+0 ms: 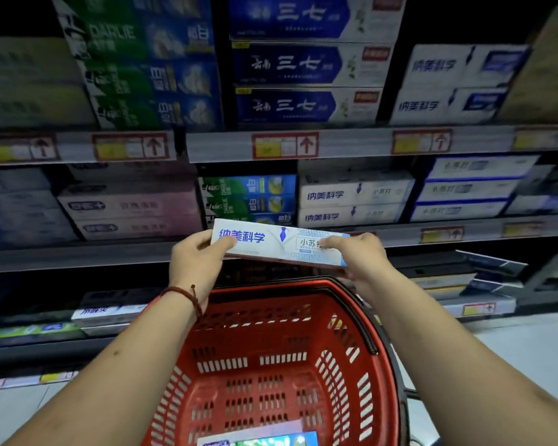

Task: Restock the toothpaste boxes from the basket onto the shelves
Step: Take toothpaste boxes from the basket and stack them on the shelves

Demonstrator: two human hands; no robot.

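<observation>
A long white toothpaste box point(271, 241) with blue lettering is held level above the red basket point(342, 375). My left hand point(195, 262) grips its left end and my right hand point(358, 257) grips its right end. The box hovers just in front of the middle shelf point(78, 255), below matching white boxes point(348, 201) stacked there. Another box point(261, 437) lies flat in the basket's bottom at the frame's lower edge.
Shelves fill the view: green-and-blue boxes point(252, 194) behind the held box, pink boxes point(132, 204) to the left, blue boxes point(303, 62) on the upper shelf. The basket's black handle point(364, 329) lies along its right rim. Pale floor point(522, 349) shows at the right.
</observation>
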